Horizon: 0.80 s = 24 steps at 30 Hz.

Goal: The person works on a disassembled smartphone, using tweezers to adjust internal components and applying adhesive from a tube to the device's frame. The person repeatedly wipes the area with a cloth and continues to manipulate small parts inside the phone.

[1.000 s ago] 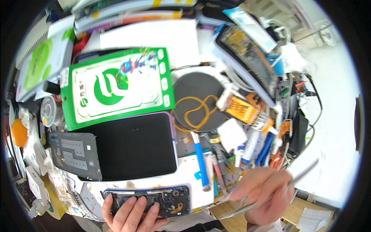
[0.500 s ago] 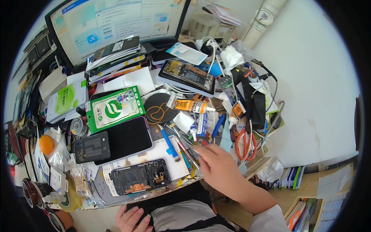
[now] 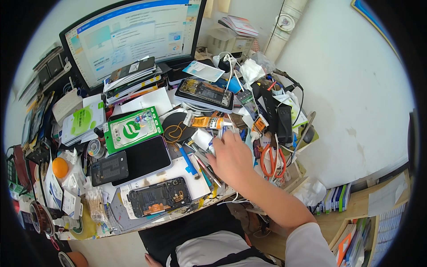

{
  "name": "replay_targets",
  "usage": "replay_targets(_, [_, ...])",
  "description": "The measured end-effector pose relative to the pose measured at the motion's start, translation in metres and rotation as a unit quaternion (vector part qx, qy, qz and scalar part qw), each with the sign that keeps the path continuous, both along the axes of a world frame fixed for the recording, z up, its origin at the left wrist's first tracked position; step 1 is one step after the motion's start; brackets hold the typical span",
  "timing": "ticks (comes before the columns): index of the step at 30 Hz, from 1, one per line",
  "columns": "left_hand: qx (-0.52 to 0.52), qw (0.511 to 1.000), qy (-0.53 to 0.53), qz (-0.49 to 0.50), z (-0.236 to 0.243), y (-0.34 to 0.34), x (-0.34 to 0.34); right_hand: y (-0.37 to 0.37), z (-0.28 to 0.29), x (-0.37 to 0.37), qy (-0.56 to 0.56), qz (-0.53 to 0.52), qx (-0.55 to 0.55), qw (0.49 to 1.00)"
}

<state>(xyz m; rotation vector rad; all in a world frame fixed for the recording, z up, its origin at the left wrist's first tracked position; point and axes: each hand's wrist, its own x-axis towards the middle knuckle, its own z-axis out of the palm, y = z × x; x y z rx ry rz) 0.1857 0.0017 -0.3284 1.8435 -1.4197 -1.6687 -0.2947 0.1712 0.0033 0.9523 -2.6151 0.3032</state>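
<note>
My right hand (image 3: pixel 232 155) reaches over the cluttered middle of the desk, on top of the blue-and-white tubes, which it mostly covers. Its thumb stands apart from the fingers, and no held object shows; the fingertips are partly hidden. Just beyond them lies an orange-and-white tube (image 3: pixel 205 122), with a crumpled white tissue (image 3: pixel 202 139) beside the hand. Left of it are a blue-handled tool (image 3: pixel 189 162) and a slim pen-like tool (image 3: pixel 208 171). An opened phone (image 3: pixel 159 198) rests on white paper near the front edge. Only a sliver of my left hand (image 3: pixel 149 259) shows at the lower edge, its fingers mostly hidden.
A monitor (image 3: pixel 133 38) stands behind stacked phones and papers. Orange-handled scissors (image 3: pixel 272 161) are right of my hand. A black-screened phone (image 3: pixel 144 161), a green-edged packet (image 3: pixel 133 129) and cotton swabs (image 3: pixel 94 204) lie left. Shelves of booklets (image 3: pixel 331 198) stand at right.
My right hand has moved forward from the slim tools onto the blue-and-white tubes. My left hand has dropped almost out of view. The whole view has shifted slightly.
</note>
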Motion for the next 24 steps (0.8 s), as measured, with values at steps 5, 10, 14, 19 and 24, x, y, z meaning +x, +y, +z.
replay_targets(5, [-0.092, 0.995, 0.000, -0.043, 0.074, -0.008, -0.033, -0.006, 0.007, -0.015, -0.066, -0.022, 0.082, 0.994])
replay_targets(10, [-0.197, 0.965, 0.046, -0.167, 0.170, -0.002, -0.072, 0.014, 0.040, -0.016, -0.080, -0.046, 0.005, 0.996])
replay_targets(14, [-0.315, 0.875, 0.142, -0.339, 0.246, 0.003, -0.111, 0.053, 0.076, 0.003, -0.046, -0.048, -0.115, 0.991])
replay_targets(19, [-0.244, 0.796, 0.338, -0.439, 0.320, 0.020, -0.169, 0.072, 0.104, 0.068, -0.088, 0.107, -0.151, 0.979])
replay_targets(24, [0.214, 0.826, 0.429, -0.295, 0.337, 0.047, -0.213, 0.024, 0.051, 0.132, -0.066, 0.354, -0.157, 0.919])
